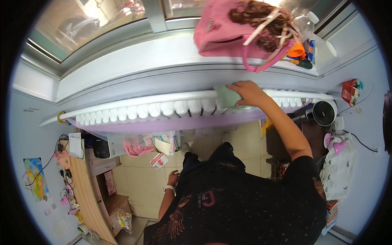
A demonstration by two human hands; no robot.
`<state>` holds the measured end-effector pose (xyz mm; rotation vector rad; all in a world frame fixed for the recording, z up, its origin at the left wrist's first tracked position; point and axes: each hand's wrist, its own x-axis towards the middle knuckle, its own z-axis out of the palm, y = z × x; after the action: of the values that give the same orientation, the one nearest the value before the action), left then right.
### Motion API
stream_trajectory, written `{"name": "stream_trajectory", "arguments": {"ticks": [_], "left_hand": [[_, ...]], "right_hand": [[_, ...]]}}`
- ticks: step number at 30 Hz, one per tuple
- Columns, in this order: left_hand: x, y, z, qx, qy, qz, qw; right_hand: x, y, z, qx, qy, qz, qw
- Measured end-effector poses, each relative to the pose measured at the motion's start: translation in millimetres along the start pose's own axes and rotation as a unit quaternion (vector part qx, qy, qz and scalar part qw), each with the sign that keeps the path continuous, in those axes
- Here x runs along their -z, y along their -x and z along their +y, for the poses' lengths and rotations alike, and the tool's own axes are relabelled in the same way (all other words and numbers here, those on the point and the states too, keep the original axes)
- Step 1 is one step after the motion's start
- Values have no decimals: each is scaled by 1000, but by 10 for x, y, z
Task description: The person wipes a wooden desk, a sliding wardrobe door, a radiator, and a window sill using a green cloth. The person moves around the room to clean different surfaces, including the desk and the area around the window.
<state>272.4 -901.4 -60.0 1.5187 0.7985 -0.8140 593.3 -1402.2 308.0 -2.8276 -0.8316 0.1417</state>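
Green cloth point(228, 97) | lay over the white pipe point(163, 98) above the radiator point(154, 110) | my right hand point(250, 93) grasped it; left hand point(173, 178) (by my side): couldn't tell | a loosened grip risked dropping it below.

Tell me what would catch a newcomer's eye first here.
Probably the big pink bag on the window sill, at the top right of centre. Next comes the right hand on a pale green cloth at the white pipe, mid-picture. The black-faced fan stands out at the right.
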Motion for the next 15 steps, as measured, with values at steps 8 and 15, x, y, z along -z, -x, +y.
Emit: {"name": "stream_trajectory", "arguments": {"ticks": [8,15], "left_hand": [[1228,203,-71,99,20,35,994],[1308,63,-88,93,55,49,993]], "right_hand": [[-567,-906,-908,18,28,97,995],[-881,-2524,-2613,41,19,141,989]]}}
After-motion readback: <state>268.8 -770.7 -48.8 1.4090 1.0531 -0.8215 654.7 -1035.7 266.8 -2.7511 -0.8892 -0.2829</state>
